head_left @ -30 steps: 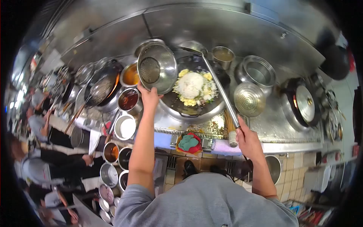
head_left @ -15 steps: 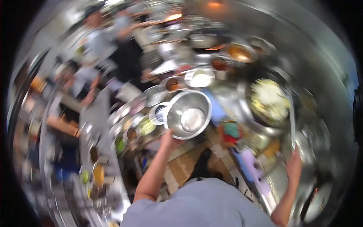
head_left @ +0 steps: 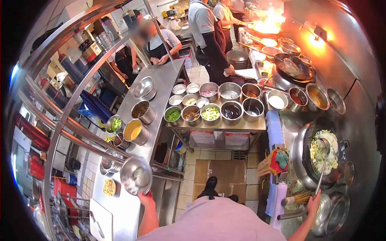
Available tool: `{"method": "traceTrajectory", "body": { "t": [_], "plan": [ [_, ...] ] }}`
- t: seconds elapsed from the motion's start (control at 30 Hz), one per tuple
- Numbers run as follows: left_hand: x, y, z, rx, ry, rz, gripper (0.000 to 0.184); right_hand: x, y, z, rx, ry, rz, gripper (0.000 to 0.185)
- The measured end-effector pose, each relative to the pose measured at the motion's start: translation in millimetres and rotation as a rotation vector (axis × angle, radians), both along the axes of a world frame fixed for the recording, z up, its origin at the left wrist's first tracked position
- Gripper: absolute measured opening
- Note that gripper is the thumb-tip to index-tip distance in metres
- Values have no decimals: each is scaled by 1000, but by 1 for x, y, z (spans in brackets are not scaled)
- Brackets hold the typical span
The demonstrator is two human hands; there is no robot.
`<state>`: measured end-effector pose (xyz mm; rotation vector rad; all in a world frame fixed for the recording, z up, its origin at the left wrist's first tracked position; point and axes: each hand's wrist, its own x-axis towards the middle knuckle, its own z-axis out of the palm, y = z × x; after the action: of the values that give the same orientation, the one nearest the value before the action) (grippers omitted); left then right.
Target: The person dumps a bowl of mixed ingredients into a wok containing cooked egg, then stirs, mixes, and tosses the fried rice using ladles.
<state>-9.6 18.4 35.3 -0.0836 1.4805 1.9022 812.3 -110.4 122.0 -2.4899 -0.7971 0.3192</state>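
A metal bowl (head_left: 136,175) is held by its near rim in my left hand (head_left: 147,201), over the steel counter at the lower left. Beside it on the counter sits a small dish of chopped food (head_left: 109,187). On the right, my right hand (head_left: 313,203) is closed round the handle of a long ladle (head_left: 323,168). The ladle's head rests in the rice and egg (head_left: 317,154) inside a dark wok (head_left: 307,164). A perforated strainer (head_left: 323,209) lies near my right hand.
Several metal containers of ingredients (head_left: 211,113) stand on a middle table. Tall flames (head_left: 270,22) rise from a far wok, near several people (head_left: 203,24). A white board with a knife (head_left: 100,220) lies at the lower left. Flattened cardboard (head_left: 237,176) covers the floor.
The view has turned left. My left hand has carried the bowl from beside the wok to the left counter. My right hand still holds the ladle at the wok.
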Motion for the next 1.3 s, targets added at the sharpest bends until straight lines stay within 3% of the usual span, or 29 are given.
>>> {"method": "traceTrajectory", "body": {
  "t": [0.1,0.17,0.23,0.27,0.3,0.4,0.43,0.5,0.53,0.63,0.73,0.8,0.83,0.87,0.9,0.93,0.97,1.0,1.03,1.1,1.17,1.2,1.27,1.3],
  "plan": [
    [-5,-23,15,-103,43,298,28,24,-6,-8,-23,136,10,63],
    [-21,-30,14,-126,34,315,31,34,-15,3,208,362,-188,49],
    [-18,-32,30,-101,-55,448,35,26,-15,54,187,333,-227,42],
    [-25,-31,26,-77,-52,489,47,21,-11,80,189,334,-231,42],
    [-31,-29,26,-71,-51,485,47,15,-7,103,295,309,-243,41],
    [-48,-30,24,13,-116,417,74,30,-7,109,484,205,-219,42],
    [-47,-27,15,14,-118,414,74,23,4,119,489,153,-231,44],
    [-35,-21,-4,-14,-132,-2,71,4,27,110,497,191,-349,46],
    [-16,-7,-6,-50,-153,-60,67,22,24,71,514,177,-285,45],
    [30,39,-35,-153,-236,-268,55,32,7,0,78,289,-214,44],
    [77,65,-37,-250,-173,-506,47,23,-23,32,10,161,-140,42],
    [103,78,-25,-349,52,-817,46,-57,-9,124,191,-470,343,41],
    [109,84,-22,-382,86,-902,45,-64,-8,138,65,-33,-31,43],
    [111,87,-29,-417,125,-1028,44,-85,-4,153,21,-14,-129,39],
    [110,89,-51,-325,89,-1044,40,-100,8,173,-276,-2,-227,41],
    [95,99,-90,-330,133,-1108,37,-111,3,175,-280,-7,-34,43],
    [84,105,-120,-496,80,-1062,36,-87,-14,98,-27,-18,-30,41],
    [114,140,-125,-529,123,-1269,36,-71,-13,38,-83,-93,-75,39],
    [144,168,-128,-537,160,-1451,36,-79,8,49,-212,-176,-91,36],
    [191,196,-132,-518,203,-1661,37,-87,43,81,-221,21,-258,42],
    [212,216,-127,-482,229,-1759,38,-84,55,69,-17,75,-264,33],
    [218,229,-123,-466,242,-1799,38,-81,44,56,-6,76,-293,33],
    [218,252,-118,-419,249,-1867,39,-81,-3,17,231,-291,-388,31],
    [218,266,-114,-402,253,-1891,40,-68,-56,-2,-128,-327,-460,31]
  ]
}}
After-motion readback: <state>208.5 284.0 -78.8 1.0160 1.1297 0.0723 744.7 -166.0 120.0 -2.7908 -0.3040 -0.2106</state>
